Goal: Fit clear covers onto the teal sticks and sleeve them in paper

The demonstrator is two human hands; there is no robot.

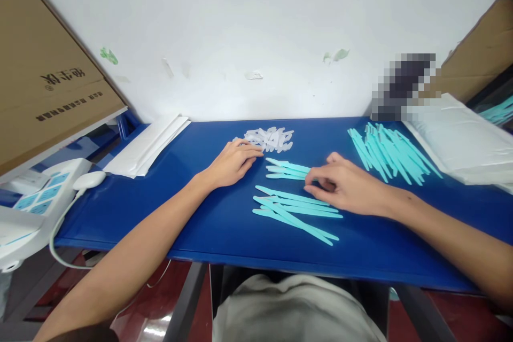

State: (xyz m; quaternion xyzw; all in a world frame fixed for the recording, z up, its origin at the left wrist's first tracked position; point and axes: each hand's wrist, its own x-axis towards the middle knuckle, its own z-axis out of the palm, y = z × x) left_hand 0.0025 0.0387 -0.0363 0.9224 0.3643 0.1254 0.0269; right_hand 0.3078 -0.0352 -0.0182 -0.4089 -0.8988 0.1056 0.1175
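The left hand (234, 163) and right hand (348, 184) were both bare, with slim fingers (250, 153). The left forearm (148, 248) and right forearm (452, 232) were uncovered too, narrowing toward the wrists; 1 small spot (409, 197) marked the right, just behind the wrist. A pale grey garment (294, 310) (shirt or apron, it was hard to tell) covered the body in loose, soft folds.

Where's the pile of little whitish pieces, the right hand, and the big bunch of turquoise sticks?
Whitish pieces (273, 140): head view, middle of the pile.
Right hand (349, 184): head view, back of the hand.
Big bunch of turquoise sticks (393, 153): head view, sticks near its middle.
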